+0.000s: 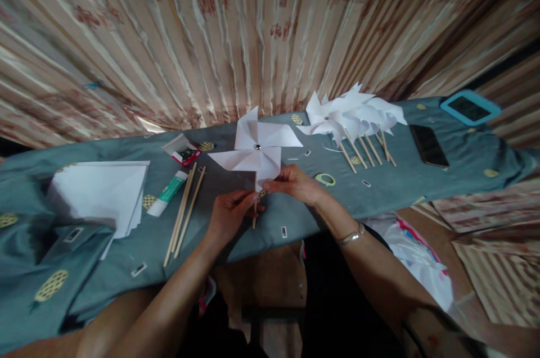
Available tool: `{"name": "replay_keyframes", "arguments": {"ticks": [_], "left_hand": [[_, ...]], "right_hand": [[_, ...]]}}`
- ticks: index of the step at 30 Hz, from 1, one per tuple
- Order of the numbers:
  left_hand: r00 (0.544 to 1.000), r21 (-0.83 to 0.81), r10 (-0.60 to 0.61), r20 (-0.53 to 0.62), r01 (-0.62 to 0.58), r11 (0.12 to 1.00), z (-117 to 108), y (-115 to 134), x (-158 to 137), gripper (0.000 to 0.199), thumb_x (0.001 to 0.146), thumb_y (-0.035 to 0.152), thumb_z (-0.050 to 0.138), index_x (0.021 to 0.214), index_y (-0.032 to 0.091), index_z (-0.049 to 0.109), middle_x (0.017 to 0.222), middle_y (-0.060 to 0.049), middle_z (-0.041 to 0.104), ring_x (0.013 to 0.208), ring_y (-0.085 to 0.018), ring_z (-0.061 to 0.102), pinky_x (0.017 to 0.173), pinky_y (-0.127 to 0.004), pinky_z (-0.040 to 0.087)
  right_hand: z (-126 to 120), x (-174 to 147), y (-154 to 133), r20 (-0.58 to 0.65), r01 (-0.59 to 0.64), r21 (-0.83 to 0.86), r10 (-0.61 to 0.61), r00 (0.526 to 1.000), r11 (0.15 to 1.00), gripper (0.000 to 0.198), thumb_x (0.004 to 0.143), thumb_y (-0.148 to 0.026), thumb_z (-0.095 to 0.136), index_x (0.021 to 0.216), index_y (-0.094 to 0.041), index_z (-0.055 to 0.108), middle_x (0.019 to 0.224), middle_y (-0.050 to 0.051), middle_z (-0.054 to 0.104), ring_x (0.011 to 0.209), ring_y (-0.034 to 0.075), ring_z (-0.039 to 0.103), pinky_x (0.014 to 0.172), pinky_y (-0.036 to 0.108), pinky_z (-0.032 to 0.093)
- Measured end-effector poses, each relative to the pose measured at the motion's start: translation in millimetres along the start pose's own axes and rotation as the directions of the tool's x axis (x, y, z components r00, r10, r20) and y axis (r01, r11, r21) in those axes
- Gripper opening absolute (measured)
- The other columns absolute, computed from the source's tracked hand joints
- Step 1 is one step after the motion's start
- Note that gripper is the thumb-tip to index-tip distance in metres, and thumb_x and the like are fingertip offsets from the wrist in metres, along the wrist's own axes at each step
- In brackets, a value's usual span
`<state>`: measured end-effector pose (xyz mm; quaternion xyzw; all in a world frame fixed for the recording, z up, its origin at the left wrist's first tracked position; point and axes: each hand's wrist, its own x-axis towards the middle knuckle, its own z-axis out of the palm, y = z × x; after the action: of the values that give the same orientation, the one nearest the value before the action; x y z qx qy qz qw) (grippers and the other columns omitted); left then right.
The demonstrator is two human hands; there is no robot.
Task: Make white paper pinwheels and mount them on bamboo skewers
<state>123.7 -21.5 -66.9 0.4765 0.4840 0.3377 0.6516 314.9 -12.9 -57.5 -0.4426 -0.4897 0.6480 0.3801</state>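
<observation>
A white paper pinwheel [244, 137] with a shiny pin at its centre is held up over the middle of the table. Its wooden stick [254, 222] runs down between the fingers of my left hand [228, 214], which is closed round it. Thumb and fingers of my right hand [297, 182] pinch the pinwheel's lower blade, close to the left fingertips. Left of my hands lie several loose wooden sticks [182, 217], a green and white glue stick [169, 194] and a small red box of pins [185, 153].
Several more pinwheels [354, 113] lie in a row at the back right. A black phone [429, 145] and a blue-framed tablet [470, 107] are farther right. White paper sheets [105, 189] are stacked at left; a yellow-green ring [324, 179] lies right of my hand.
</observation>
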Motion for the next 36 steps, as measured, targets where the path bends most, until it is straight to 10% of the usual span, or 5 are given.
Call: {"name": "replay_keyframes", "arguments": {"ticks": [15, 24, 36], "left_hand": [[1.0, 0.024, 0.008, -0.024, -0.007, 1.0, -5.2, 6.2, 0.1, 0.043, 0.063, 0.06, 0.08, 0.072, 0.018, 0.077, 0.069, -0.007, 0.074, 0.064, -0.024, 0.071, 0.053, -0.03, 0.056], [0.989, 0.228, 0.121, 0.085, -0.137, 0.964, -17.1, 15.3, -9.6, 0.031, 0.076, 0.048, 0.071, 0.066, 0.019, 0.076, 0.063, -0.005, 0.071, 0.054, -0.017, 0.061, 0.05, -0.026, 0.048], [0.969, 0.379, 0.1, 0.227, -0.183, 0.907, -10.0, 14.0, -16.3, 0.032, 0.08, 0.043, 0.066, 0.059, 0.019, 0.074, 0.057, -0.002, 0.063, 0.048, -0.013, 0.055, 0.046, -0.022, 0.041]], "right_hand": [[-24.4, -14.3, -11.0, 0.068, -0.027, -0.042, 0.03, 0.997, 0.999, 0.038, 0.07, -0.05, 0.084, 0.092, -0.019, 0.079, 0.091, 0.003, 0.079, 0.08, 0.014, 0.068, 0.083, 0.03, 0.055], [-80.0, -19.3, -26.4, -0.413, 0.205, 0.142, -0.13, 0.901, 0.969, 0.053, 0.067, -0.064, 0.082, 0.103, -0.026, 0.075, 0.103, 0.005, 0.078, 0.093, 0.018, 0.07, 0.085, 0.032, 0.054], [-69.1, -21.4, -35.1, -0.051, 0.139, 0.137, -0.133, 0.99, 0.981, 0.063, 0.063, -0.054, 0.088, 0.115, -0.021, 0.071, 0.108, 0.005, 0.075, 0.089, 0.016, 0.07, 0.078, 0.027, 0.053]]}}
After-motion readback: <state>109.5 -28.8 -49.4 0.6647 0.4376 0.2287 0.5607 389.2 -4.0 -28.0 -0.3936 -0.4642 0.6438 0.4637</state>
